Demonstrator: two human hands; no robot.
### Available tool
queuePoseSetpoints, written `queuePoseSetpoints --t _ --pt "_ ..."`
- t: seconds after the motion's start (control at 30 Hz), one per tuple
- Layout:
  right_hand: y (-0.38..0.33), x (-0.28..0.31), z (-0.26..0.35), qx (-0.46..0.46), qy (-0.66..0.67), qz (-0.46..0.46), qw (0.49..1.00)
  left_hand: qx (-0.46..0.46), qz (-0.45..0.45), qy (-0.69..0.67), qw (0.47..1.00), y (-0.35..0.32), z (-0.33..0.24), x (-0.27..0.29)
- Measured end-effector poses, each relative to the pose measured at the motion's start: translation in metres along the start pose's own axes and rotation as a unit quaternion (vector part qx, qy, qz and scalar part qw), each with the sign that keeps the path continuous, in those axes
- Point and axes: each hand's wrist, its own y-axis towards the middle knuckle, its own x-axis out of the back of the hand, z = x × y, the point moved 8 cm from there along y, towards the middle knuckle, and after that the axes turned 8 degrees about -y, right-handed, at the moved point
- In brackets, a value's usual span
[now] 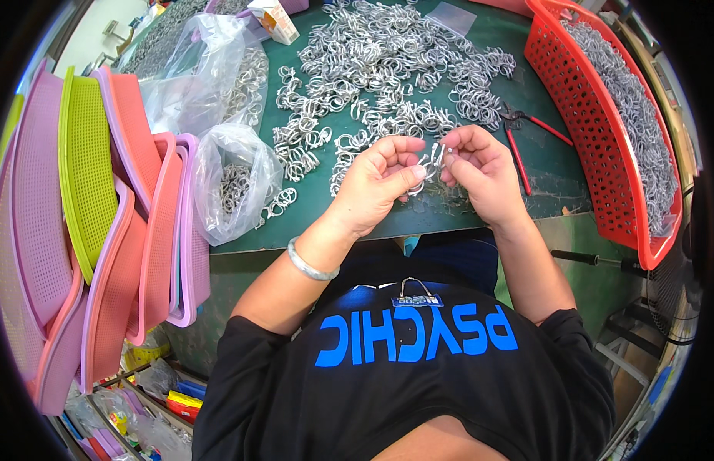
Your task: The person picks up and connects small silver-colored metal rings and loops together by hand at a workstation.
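Hands meet just off centre, towards one o'clock, over a dark green surface (557, 173). The left hand (376, 180) and right hand (486, 173) each have a fingertip grip pinched on small silver metal rings (437, 157), number unclear. Fine fingertip handling seems the step in hand; the next move likely calls for a light, steady pinch. Counted: one pile of loose silver rings (372, 58), too many to number, at twelve o'clock; one red-handled pair of pliers (518, 163) and, farther out, one red perforated plastic basket (580, 115), two o'clock; at least two clear plastic bags (253, 157), ten o'clock.
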Motion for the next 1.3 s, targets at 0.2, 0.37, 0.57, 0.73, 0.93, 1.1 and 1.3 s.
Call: queuePoseSetpoints --t 0.2,0.37,0.57,0.73,0.93,1.1,1.3 --pt "0.000 0.004 -0.013 -0.065 0.042 -0.016 0.997 0.021 -0.030 0.034 0.999 0.001 0.003 0.004" --pt "0.001 0.004 -0.012 -0.083 0.056 -0.004 0.995 0.056 -0.042 -0.011 0.997 0.002 0.007 0.009" --pt "-0.002 0.000 -0.020 -0.103 0.017 0.044 0.994 0.091 -0.022 -0.120 0.988 0.003 0.007 0.010" --pt "-0.010 -0.017 -0.020 -0.093 0.035 0.119 0.988 0.087 -0.030 -0.174 0.980 0.002 0.006 0.013" --pt "-0.007 -0.019 -0.020 -0.100 0.020 0.091 0.991 0.083 -0.052 -0.163 0.982 -0.001 0.005 0.015" --pt "-0.007 -0.015 -0.022 -0.090 -0.007 0.062 0.994 0.070 -0.037 -0.149 0.986 0.000 0.006 0.015" --pt "-0.007 -0.014 -0.024 -0.100 0.015 0.046 0.994 0.078 -0.058 -0.137 0.986 -0.003 0.008 0.014"
